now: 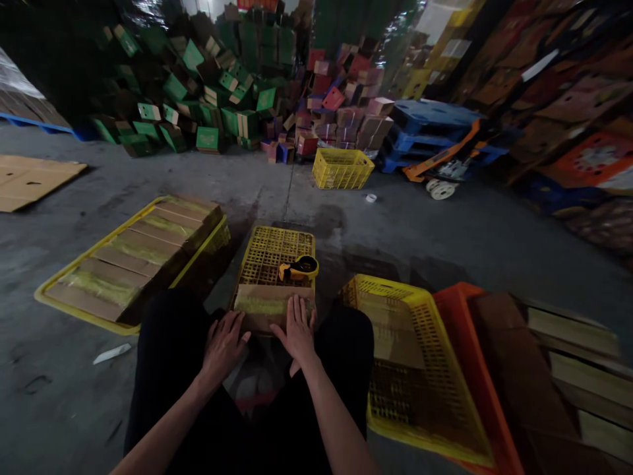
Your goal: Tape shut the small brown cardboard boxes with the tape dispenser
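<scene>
A small brown cardboard box with yellow tape across its top rests on an upturned yellow crate between my knees. My right hand lies flat on the box's near right end, fingers stretched out. My left hand presses against the box's near left edge with fingers spread. A yellow tape dispenser sits on the crate just beyond the box.
A yellow tray at my left carries several taped brown boxes. At my right stand a tilted yellow crate, an orange crate and flat cartons. Heaps of green boxes and pink boxes, another yellow crate, blue pallets lie beyond.
</scene>
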`<state>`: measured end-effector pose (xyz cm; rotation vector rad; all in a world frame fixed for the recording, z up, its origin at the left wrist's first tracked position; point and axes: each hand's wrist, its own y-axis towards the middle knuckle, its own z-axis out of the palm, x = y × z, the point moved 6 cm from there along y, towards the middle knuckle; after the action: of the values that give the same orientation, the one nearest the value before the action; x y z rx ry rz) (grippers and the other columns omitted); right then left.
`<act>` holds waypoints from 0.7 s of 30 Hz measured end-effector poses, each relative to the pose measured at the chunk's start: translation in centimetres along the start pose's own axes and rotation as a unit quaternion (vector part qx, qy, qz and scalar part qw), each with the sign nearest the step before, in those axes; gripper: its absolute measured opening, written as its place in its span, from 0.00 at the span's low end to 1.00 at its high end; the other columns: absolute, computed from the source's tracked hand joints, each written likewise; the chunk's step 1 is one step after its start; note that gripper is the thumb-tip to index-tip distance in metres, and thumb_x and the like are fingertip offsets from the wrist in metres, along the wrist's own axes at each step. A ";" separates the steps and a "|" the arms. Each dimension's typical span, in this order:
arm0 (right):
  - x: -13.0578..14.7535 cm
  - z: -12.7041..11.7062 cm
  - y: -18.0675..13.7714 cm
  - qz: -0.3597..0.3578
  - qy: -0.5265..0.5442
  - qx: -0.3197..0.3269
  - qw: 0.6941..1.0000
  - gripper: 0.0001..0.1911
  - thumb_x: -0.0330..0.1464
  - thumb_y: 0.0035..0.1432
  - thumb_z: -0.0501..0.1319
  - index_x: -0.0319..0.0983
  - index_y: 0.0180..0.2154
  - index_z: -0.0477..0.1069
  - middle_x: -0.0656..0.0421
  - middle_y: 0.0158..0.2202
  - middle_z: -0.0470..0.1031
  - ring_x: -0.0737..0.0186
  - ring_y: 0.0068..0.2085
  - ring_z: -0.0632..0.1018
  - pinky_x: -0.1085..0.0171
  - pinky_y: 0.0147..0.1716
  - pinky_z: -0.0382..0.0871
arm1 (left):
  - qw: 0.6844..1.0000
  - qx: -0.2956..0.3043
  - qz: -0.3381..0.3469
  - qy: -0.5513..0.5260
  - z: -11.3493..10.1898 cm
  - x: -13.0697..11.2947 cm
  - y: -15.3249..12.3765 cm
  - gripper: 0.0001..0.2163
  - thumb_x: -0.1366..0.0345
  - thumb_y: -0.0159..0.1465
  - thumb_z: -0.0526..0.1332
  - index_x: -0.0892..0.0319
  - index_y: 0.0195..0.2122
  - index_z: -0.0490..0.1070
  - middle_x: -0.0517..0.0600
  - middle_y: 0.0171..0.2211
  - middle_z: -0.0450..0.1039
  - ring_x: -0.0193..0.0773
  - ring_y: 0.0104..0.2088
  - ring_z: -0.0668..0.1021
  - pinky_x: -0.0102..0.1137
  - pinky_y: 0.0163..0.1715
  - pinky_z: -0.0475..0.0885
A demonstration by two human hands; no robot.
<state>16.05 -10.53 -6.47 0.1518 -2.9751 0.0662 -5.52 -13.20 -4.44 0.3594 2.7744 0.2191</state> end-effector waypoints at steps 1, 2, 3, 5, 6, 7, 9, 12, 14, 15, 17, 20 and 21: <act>0.0 0.0 0.0 -0.001 -0.002 0.000 1.000 0.47 0.57 0.67 0.43 0.31 0.73 0.37 0.46 0.74 0.36 0.47 0.74 0.40 0.38 0.68 0.35 | 1.000 -0.001 0.008 0.007 -0.1 -0.1 0.1 0.21 0.61 0.71 0.54 0.58 0.64 0.63 0.58 0.61 0.68 0.50 0.63 0.69 0.48 0.62 0.61; 0.0 0.0 0.0 -0.002 -0.004 -0.001 1.000 0.47 0.56 0.67 0.44 0.31 0.73 0.37 0.46 0.74 0.36 0.47 0.74 0.41 0.38 0.68 0.36 | 1.000 -0.003 0.016 0.015 -0.1 -0.3 0.2 0.22 0.62 0.70 0.55 0.59 0.64 0.64 0.59 0.61 0.68 0.50 0.63 0.68 0.48 0.63 0.61; 0.0 0.0 0.0 -0.004 -0.007 -0.004 1.000 0.46 0.56 0.68 0.44 0.31 0.73 0.37 0.46 0.74 0.36 0.47 0.74 0.41 0.38 0.68 0.36 | 0.999 -0.005 0.021 0.024 -0.1 -0.6 0.3 0.22 0.62 0.69 0.55 0.60 0.64 0.64 0.60 0.60 0.68 0.51 0.63 0.68 0.48 0.62 0.62; 0.0 0.1 0.1 -0.007 -0.011 -0.009 1.000 0.45 0.55 0.68 0.45 0.34 0.73 0.37 0.47 0.74 0.36 0.46 0.74 0.42 0.37 0.67 0.37 | 0.999 -0.008 0.018 0.039 0.0 -1.1 0.5 0.22 0.63 0.68 0.57 0.62 0.63 0.65 0.63 0.60 0.67 0.54 0.62 0.69 0.49 0.60 0.65; 0.0 0.1 0.1 -0.009 -0.012 -0.011 1.000 0.44 0.55 0.68 0.45 0.36 0.73 0.37 0.47 0.74 0.36 0.46 0.74 0.42 0.37 0.67 0.37 | 0.999 -0.008 0.014 0.043 0.2 -1.4 0.6 0.23 0.63 0.68 0.58 0.63 0.63 0.65 0.64 0.60 0.66 0.55 0.61 0.69 0.49 0.59 0.67; 0.0 0.1 0.1 -0.011 -0.015 -0.014 1.000 0.43 0.54 0.68 0.46 0.39 0.73 0.37 0.48 0.74 0.36 0.46 0.74 0.43 0.36 0.67 0.38 | 0.999 -0.005 0.014 0.044 0.5 -1.8 0.7 0.23 0.63 0.67 0.58 0.63 0.63 0.64 0.64 0.60 0.66 0.56 0.61 0.69 0.49 0.58 0.68; 0.0 0.1 0.1 -0.015 -0.019 -0.018 1.000 0.41 0.53 0.68 0.48 0.44 0.73 0.38 0.48 0.75 0.37 0.45 0.74 0.44 0.35 0.66 0.39 | 0.999 0.008 0.031 0.036 1.3 -3.1 0.9 0.25 0.64 0.66 0.58 0.61 0.65 0.63 0.64 0.61 0.64 0.58 0.64 0.67 0.50 0.58 0.68; 0.0 -0.2 0.0 -0.017 -0.019 -0.025 0.999 0.39 0.52 0.68 0.51 0.49 0.72 0.40 0.49 0.75 0.37 0.44 0.73 0.45 0.35 0.66 0.40 | 0.996 0.034 0.077 0.018 3.0 -5.2 0.7 0.33 0.70 0.61 0.60 0.61 0.69 0.56 0.64 0.67 0.57 0.58 0.70 0.56 0.51 0.63 0.62; 0.2 -0.5 -0.1 -0.018 -0.012 -0.030 0.999 0.38 0.51 0.68 0.53 0.52 0.72 0.43 0.49 0.75 0.37 0.43 0.73 0.46 0.35 0.66 0.41 | 0.995 0.043 0.085 0.016 4.0 -6.0 0.6 0.41 0.75 0.54 0.60 0.64 0.71 0.50 0.65 0.71 0.49 0.59 0.72 0.49 0.52 0.66 0.57; 0.3 -0.7 -0.2 -0.019 -0.007 -0.034 0.999 0.37 0.51 0.67 0.54 0.53 0.72 0.44 0.49 0.75 0.37 0.43 0.73 0.46 0.35 0.65 0.41 | 0.995 0.047 0.086 0.017 4.4 -6.2 0.5 0.44 0.77 0.52 0.60 0.64 0.71 0.48 0.65 0.72 0.45 0.59 0.72 0.46 0.52 0.66 0.55; 0.8 -1.0 -0.5 -0.022 -0.001 -0.043 0.999 0.36 0.50 0.67 0.55 0.55 0.71 0.46 0.50 0.75 0.38 0.42 0.73 0.46 0.35 0.65 0.41 | 0.994 0.053 0.089 0.021 4.8 -6.2 0.3 0.49 0.79 0.48 0.59 0.62 0.73 0.43 0.63 0.73 0.40 0.59 0.73 0.43 0.54 0.66 0.54; 1.6 -1.3 -0.8 -0.035 0.005 -0.051 0.998 0.31 0.46 0.69 0.54 0.58 0.70 0.49 0.54 0.75 0.40 0.41 0.73 0.46 0.33 0.65 0.41 | 0.993 0.062 0.097 0.031 4.7 -5.9 0.3 0.53 0.79 0.47 0.58 0.59 0.74 0.35 0.61 0.74 0.36 0.57 0.73 0.43 0.54 0.66 0.54; 2.0 -1.3 -1.0 -0.041 0.007 -0.051 0.998 0.30 0.44 0.70 0.53 0.58 0.70 0.50 0.56 0.75 0.42 0.41 0.73 0.46 0.32 0.65 0.41 | 0.993 0.063 0.096 0.037 4.6 -5.9 0.3 0.53 0.80 0.47 0.58 0.59 0.74 0.34 0.60 0.74 0.36 0.56 0.73 0.43 0.54 0.66 0.54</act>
<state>14.42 -11.60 -4.86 0.2592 -2.9455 -0.0940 1.51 -13.96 -6.91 0.6645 2.8346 0.1049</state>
